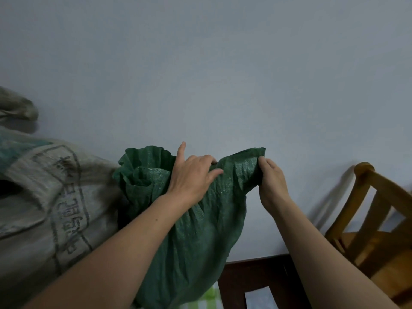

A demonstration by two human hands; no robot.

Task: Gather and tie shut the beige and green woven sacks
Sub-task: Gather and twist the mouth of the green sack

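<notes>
A green woven sack (191, 237) stands upright in the middle against the wall, its mouth loose and crumpled at the top. My left hand (191, 177) lies across the upper fabric near the mouth, fingers spread, index finger pointing up, fingertips pressing into a fold. My right hand (270, 177) pinches the right corner of the mouth, fingers curled round the bunched fabric. A beige woven sack (51, 204) with dark printed characters leans at the left, touching the green one; its top runs out of view.
A pale wall (223, 74) fills the background. A wooden chair (376, 219) stands at the right. A dark brown piece of furniture (256, 277) sits low right of the green sack. Green-and-white checked cloth (207, 297) shows beneath the sack.
</notes>
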